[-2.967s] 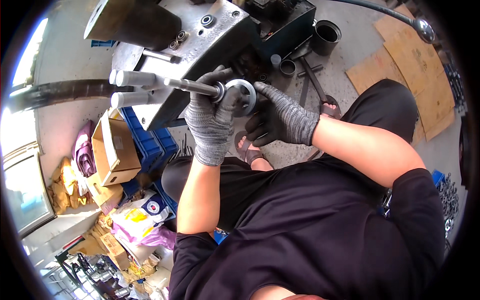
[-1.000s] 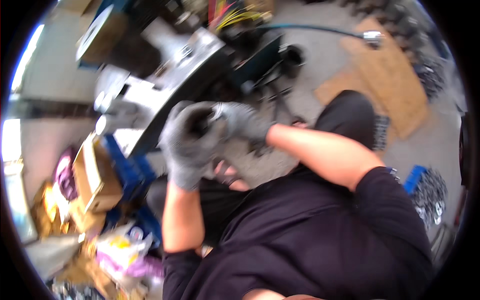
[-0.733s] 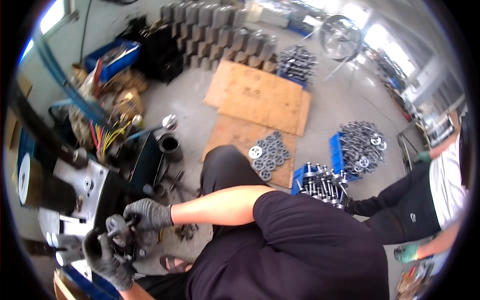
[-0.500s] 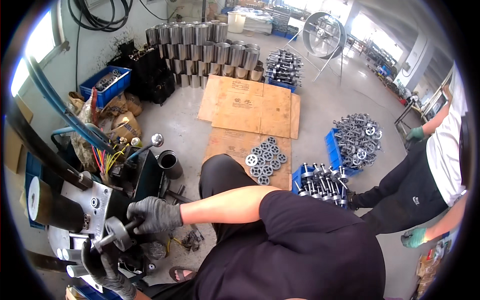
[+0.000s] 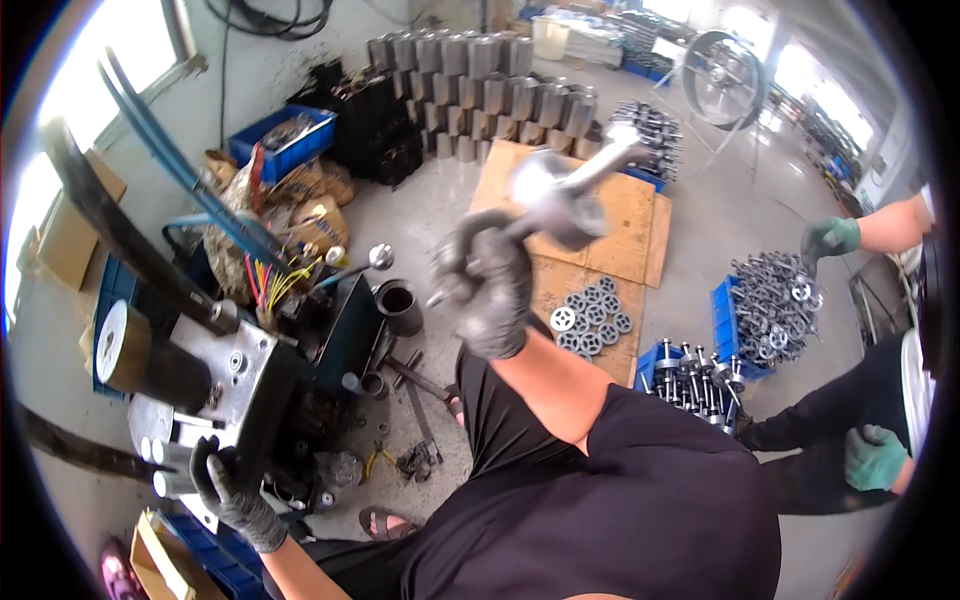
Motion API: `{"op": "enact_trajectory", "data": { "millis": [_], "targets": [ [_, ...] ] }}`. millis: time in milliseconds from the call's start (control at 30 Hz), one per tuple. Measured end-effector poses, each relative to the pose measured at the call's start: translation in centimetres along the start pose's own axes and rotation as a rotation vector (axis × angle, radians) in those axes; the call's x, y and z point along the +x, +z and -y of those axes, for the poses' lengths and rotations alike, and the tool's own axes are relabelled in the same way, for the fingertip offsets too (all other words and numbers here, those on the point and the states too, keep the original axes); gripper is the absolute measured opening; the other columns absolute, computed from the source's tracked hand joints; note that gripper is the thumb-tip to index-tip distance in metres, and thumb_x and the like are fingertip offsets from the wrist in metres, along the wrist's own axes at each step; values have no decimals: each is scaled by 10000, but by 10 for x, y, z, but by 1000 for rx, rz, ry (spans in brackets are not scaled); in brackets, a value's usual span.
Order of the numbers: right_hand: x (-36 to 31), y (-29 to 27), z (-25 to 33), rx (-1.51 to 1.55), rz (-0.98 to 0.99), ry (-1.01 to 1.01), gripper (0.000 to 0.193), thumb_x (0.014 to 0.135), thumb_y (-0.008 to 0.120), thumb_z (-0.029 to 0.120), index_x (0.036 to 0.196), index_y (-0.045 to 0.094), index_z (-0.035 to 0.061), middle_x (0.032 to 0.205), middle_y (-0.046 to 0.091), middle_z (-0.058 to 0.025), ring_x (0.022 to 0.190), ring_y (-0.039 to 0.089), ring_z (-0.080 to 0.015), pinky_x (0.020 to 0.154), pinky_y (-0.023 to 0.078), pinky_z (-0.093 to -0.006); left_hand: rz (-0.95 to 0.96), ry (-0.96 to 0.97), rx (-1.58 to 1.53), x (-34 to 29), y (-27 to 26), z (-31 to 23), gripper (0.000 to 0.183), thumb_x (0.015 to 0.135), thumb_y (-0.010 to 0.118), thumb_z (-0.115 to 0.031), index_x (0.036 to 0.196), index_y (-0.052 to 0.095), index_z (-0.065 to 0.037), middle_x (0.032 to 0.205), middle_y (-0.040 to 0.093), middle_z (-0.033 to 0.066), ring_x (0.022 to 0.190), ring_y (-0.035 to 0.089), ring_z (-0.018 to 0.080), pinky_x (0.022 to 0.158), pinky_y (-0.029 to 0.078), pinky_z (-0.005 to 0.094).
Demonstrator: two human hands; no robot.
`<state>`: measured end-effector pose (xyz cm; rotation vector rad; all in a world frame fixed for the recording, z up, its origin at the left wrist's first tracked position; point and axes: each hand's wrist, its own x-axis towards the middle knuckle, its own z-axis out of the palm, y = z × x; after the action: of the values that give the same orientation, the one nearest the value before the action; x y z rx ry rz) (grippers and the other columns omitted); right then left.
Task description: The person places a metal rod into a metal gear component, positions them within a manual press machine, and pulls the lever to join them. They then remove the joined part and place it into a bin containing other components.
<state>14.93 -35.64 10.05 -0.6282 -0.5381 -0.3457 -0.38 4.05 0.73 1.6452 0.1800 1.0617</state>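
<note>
In the head view, the right hand [image 5: 490,290] is raised near the middle of the frame, forearm angled up and leftward, fingers clamped on a blurred metal shaft with a round hub [image 5: 568,208] that points to the upper right, against the cardboard [image 5: 628,228]. At lower left, the left hand [image 5: 238,500] reaches upward by the edge of the counter [image 5: 246,384], thumb and fingers apart; contact is unclear. Bare floor [image 5: 425,218] spreads left of the cardboard; a blue crate [image 5: 725,318] bounds the right.
</note>
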Motion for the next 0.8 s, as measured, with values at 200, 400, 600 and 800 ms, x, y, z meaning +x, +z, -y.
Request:
{"op": "enact_trajectory", "data": {
  "millis": [200,400,600,800],
  "targets": [
    [4,-16,41,99,166,-198,325,1083,496,269,1169,673,10,810,622,-66,527,459,-100,513,416,-272,168,235,-110,11,43,-138,593,1021,631,-353,1436,518,56,1341,638,200,1009,658,236,899,519,358],
    [7,-4,61,23,438,-254,406,1066,474,301,1192,622,-55,773,511,-29,595,470,-93,573,460,-295,393,562,-80,16,12,-258,765,969,701,-429,1505,425,43,1440,557,222,1150,646,318,958,530,405],
    [3,-16,75,-7,267,-245,227,939,514,207,900,569,-10,778,500,-80,607,463,-131,626,407,-312,517,654,-56,21,1,-262,743,971,700,-409,1507,426,27,1436,557,211,1158,644,310,960,535,402],
    [28,16,101,-128,147,-301,240,991,436,219,1094,488,8,1034,444,-115,883,397,-204,842,322,-375,523,639,-117,58,-1,-250,722,972,698,-389,1509,428,11,1431,557,200,1166,642,303,962,540,399]
  ]
}}
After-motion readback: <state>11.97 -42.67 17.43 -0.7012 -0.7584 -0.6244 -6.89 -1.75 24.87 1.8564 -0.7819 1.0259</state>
